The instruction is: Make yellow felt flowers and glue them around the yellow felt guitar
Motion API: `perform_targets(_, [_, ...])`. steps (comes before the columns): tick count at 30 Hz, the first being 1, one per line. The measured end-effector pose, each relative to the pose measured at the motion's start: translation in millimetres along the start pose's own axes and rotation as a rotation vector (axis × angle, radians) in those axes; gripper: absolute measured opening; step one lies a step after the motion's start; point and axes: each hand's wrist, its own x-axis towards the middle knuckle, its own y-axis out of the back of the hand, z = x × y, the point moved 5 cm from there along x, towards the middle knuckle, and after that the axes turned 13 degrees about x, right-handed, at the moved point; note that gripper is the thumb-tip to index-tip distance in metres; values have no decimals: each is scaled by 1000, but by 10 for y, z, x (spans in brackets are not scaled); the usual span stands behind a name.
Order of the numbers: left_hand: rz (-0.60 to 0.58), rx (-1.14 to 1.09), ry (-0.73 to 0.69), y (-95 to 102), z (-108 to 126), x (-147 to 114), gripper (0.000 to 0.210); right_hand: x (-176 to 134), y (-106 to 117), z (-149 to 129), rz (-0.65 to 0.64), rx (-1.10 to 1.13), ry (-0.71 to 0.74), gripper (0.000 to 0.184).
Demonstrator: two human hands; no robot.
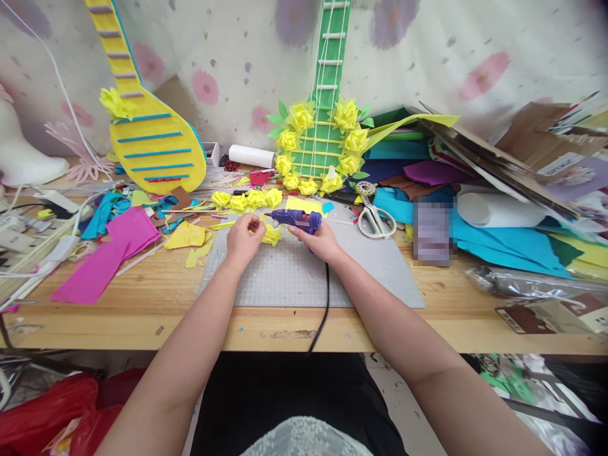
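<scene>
My right hand (322, 240) grips the purple-blue plastic glue gun (300, 219), its dark nozzle (268, 215) best kept off my curled left hand (243, 240), whose hold I cannot tell.

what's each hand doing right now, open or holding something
Left hand: fingers curled; can't tell if it's pinching anything.
Right hand: closed around the purple glue gun.

I looked forward and down from the wearer's head, close over the workbench (118, 324) across mid-frame, with patterned cloth (237, 50) up top and the lap (294, 392) bottom centre.
</scene>
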Motion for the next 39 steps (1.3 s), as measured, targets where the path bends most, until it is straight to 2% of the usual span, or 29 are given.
perform_targets(10, [33,-31,-32,20,4,3,6,20,43,28,37,-50,1,38])
perform_targets(16, [47,-46,2,2,-64,15,7,21,92,19,99,-38,24,37])
perform_targets(22, [43,-14,-21,7,-46,18,8,6,-2,-10,19,0,12,34])
perform_targets(39, [60,26,-81,25,7,8,6,12,-70,-56,-26,-11,35,39])
